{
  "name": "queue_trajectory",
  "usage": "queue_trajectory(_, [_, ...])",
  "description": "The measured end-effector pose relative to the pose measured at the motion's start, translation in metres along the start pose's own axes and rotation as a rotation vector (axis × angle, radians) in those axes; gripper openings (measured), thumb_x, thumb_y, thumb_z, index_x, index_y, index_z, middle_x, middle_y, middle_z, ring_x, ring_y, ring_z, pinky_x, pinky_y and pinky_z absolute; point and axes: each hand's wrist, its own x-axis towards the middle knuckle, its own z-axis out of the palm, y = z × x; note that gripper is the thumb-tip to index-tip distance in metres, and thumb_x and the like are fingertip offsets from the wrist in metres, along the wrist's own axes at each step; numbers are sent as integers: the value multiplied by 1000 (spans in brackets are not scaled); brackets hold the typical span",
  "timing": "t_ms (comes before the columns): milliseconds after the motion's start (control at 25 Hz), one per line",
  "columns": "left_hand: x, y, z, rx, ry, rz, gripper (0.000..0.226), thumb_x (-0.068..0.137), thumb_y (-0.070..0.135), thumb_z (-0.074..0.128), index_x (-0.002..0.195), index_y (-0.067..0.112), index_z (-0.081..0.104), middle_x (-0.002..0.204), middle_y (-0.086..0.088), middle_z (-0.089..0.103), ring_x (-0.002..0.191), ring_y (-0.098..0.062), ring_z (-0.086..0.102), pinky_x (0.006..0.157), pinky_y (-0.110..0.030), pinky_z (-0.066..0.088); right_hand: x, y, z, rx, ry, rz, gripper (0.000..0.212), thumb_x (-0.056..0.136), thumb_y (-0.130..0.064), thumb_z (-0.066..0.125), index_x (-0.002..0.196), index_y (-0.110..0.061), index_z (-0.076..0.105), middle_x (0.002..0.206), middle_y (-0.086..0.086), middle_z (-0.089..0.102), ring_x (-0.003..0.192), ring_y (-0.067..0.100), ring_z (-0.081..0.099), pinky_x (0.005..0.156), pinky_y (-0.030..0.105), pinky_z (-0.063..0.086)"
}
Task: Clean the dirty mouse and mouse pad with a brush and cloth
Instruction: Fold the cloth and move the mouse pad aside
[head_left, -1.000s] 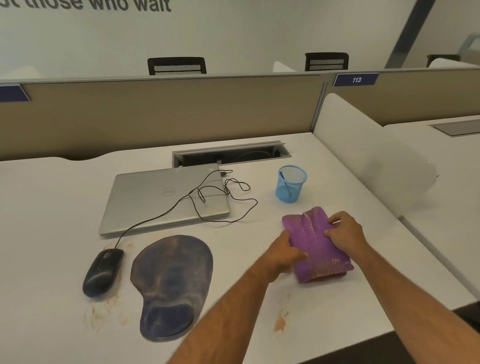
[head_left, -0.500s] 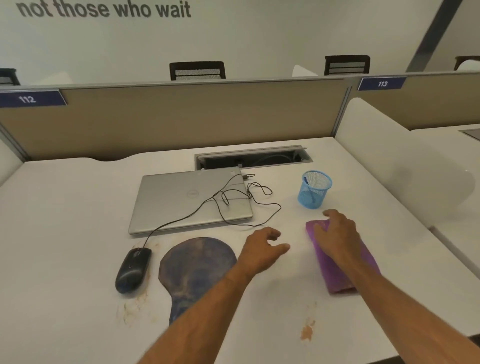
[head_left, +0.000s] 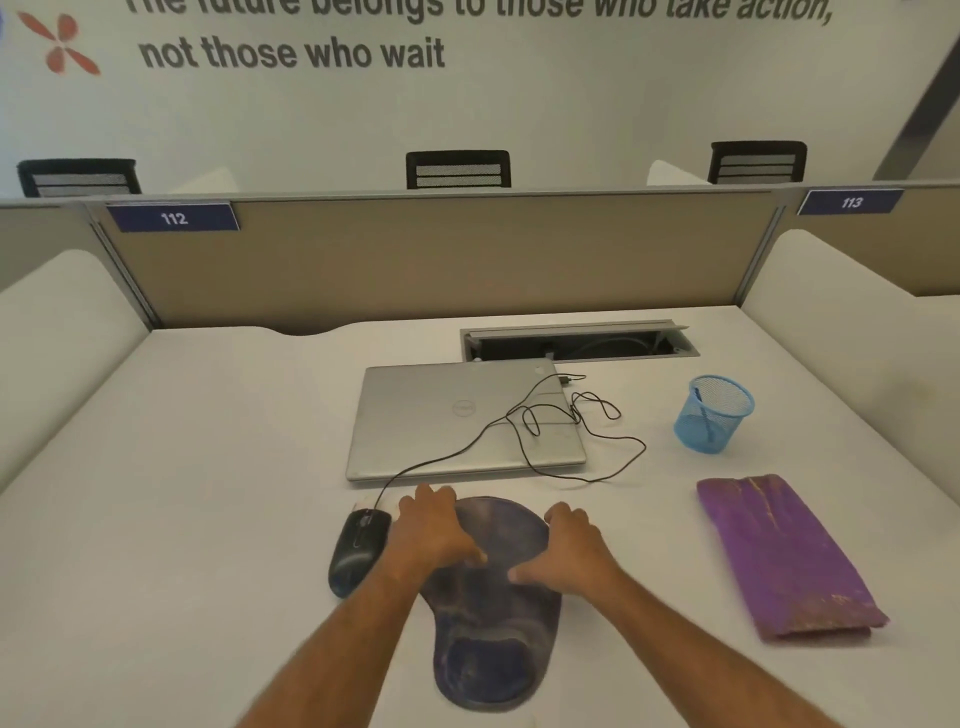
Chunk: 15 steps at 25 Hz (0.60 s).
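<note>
Hands flank the dirty mouse pad at the near middle of the white desk: the left hand lies on its left edge, the right hand on its right edge, thumbs turned inward over the stained surface. Fingers appear fairly straight and spread; whether they curl under the rim cannot be told. The pad's long axis runs toward the person, wrist rest nearest, so both hands bracket its far, wider half. The mouse sits just beside the left hand, touching or nearly touching the pad's left side, its cable trailing across a closed laptop. The purple cloth lies well apart on the right, nearer the right hand, below a blue mesh cup. No brush can be clearly identified.
</note>
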Motion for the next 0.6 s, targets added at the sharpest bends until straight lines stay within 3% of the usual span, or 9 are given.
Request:
queue_trajectory(120, [0, -7, 3, 157, -46, 10, 97, 61, 51, 90, 138, 23, 38, 139, -7, 36, 132, -31, 35, 104, -47, 42, -1, -3, 11, -44, 55, 36, 100, 43, -51, 85, 125, -16, 38, 120, 5, 45, 112, 25, 49, 90, 33, 50])
queue_trajectory(360, [9, -9, 4, 223, -26, 32, 105, 62, 53, 90, 143, 20, 30, 143, -9, 38, 136, -32, 34, 111, -49, 33, 4, -8, 10, 60, 14, 138, 99, 43, -42, 90, 124, -14, 40, 122, 4, 55, 113, 25, 54, 91, 35, 50])
queue_trajectory(600, [11, -10, 5, 179, -31, 64, 98, 62, 50, 92, 137, 20, 38, 138, -6, 41, 127, -29, 48, 101, -42, 46, 7, -5, 0, 80, -67, 155, 53, 54, -37, 87, 94, -20, 57, 96, -3, 64, 87, 16, 62, 73, 27, 50])
